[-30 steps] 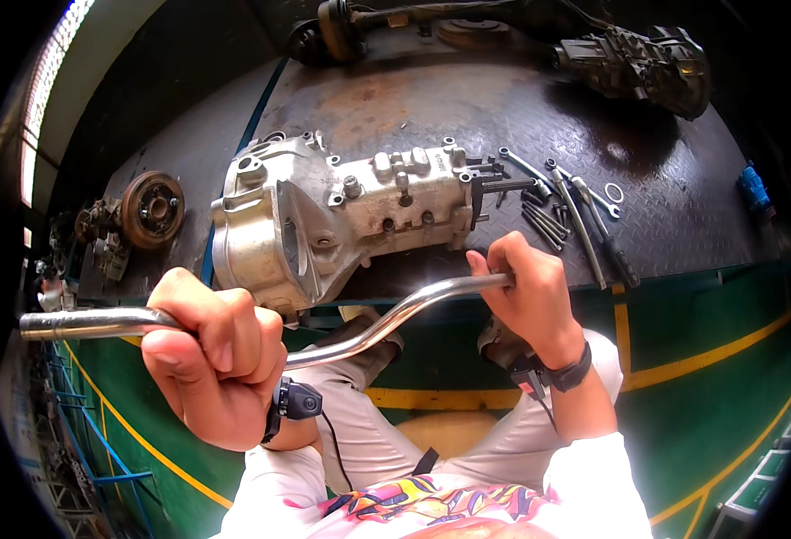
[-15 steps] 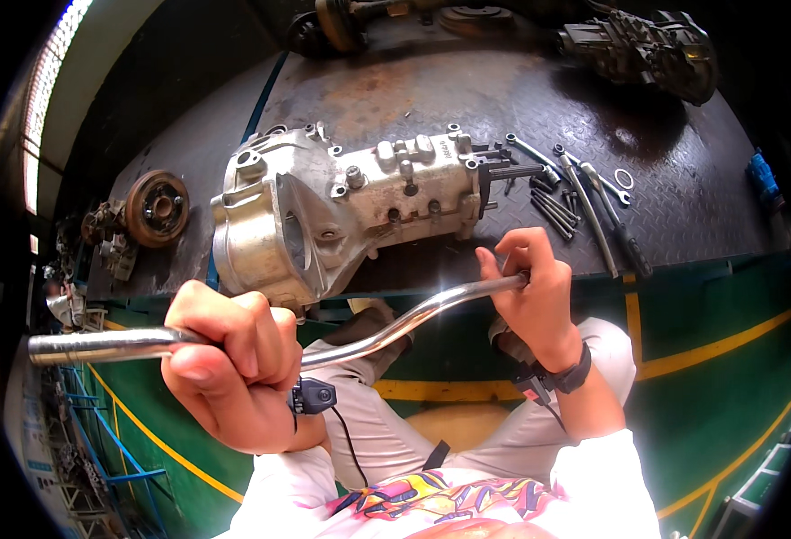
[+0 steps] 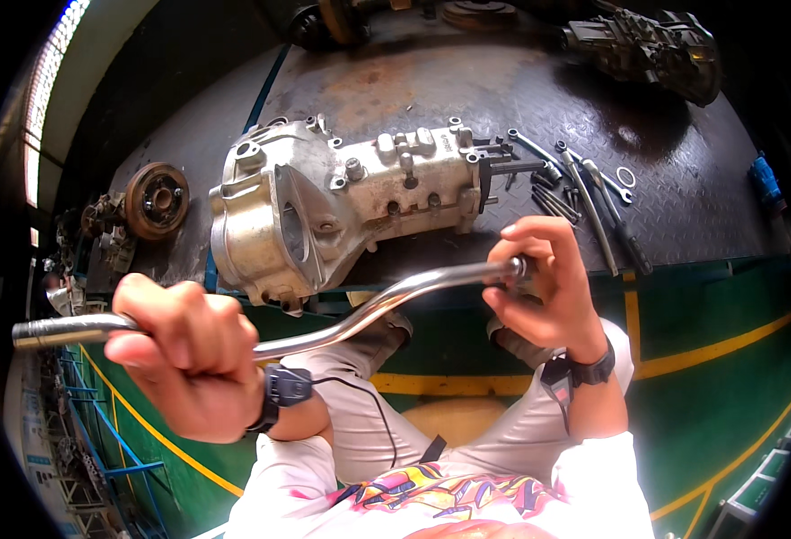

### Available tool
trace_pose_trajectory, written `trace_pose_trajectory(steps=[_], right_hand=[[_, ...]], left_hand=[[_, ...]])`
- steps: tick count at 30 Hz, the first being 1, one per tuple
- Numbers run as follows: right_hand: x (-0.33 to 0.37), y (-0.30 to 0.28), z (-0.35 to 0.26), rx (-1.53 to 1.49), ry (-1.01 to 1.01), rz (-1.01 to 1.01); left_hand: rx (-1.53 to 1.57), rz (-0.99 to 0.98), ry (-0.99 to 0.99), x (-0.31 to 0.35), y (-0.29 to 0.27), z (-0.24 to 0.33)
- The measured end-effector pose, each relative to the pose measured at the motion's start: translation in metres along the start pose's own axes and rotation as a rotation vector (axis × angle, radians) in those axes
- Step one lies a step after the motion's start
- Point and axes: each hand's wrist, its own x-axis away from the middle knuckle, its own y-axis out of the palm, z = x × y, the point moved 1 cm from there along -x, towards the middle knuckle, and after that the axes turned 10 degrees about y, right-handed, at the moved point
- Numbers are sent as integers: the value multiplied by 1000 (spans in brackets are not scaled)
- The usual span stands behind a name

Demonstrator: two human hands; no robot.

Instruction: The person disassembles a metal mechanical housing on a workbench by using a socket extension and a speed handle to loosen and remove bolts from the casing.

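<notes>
Across my lap, above my knees, I hold a bent chrome speed wrench (image 3: 382, 310). My left hand (image 3: 189, 359) is closed around it near its straight grip end, which sticks out to the left. At the other end, the fingers and thumb of my right hand (image 3: 548, 283) curl loosely round the tip, partly hiding it. Just beyond my hands, a silver-grey gearbox housing (image 3: 369, 193) lies on its side on the dark metal bench (image 3: 467, 81). Its wide bell end points left, and dark shafts (image 3: 512, 167) stick out on the right.
Right of the housing lie several long bolts (image 3: 555, 205), a combination wrench (image 3: 606, 184), bar-like tools (image 3: 593, 216) and a ring (image 3: 625, 175). A blue object (image 3: 765, 181) sits at the bench's right edge. Another gearbox (image 3: 642, 49) stands far right, a rusty drum (image 3: 157, 199) left.
My left hand has moved left with the speed wrench. The fingers of my right hand have loosened and spread somewhat, so the wrench's tip now shows between them.
</notes>
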Motion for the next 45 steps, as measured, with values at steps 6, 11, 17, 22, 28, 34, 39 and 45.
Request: trace_pose_trajectory(steps=[6,11,17,22,28,34,39,45], right_hand=[[-18,13,-5,-169,-29,-106],[-45,37,12,-69,-38,-161],[-94,56,10,325,-78,-116],[-137,63,23,442,-108,-187],[-134,70,19,312,20,-164],[-137,68,15,525,-17,-94],[-150,86,-12,14,11,-111],[-146,53,-17,-559,96,-228]], left_hand=[[-75,24,50,-18,-23,10],[-415,111,204,-41,-9,25],[-909,32,394,-88,1,17],[-1101,30,496,-116,59,-5],[-1122,-200,458,-144,19,-41],[-765,-188,214,-163,19,-61],[-1,-459,-498,-181,-2,-52],[312,36,-214,-128,58,-91]])
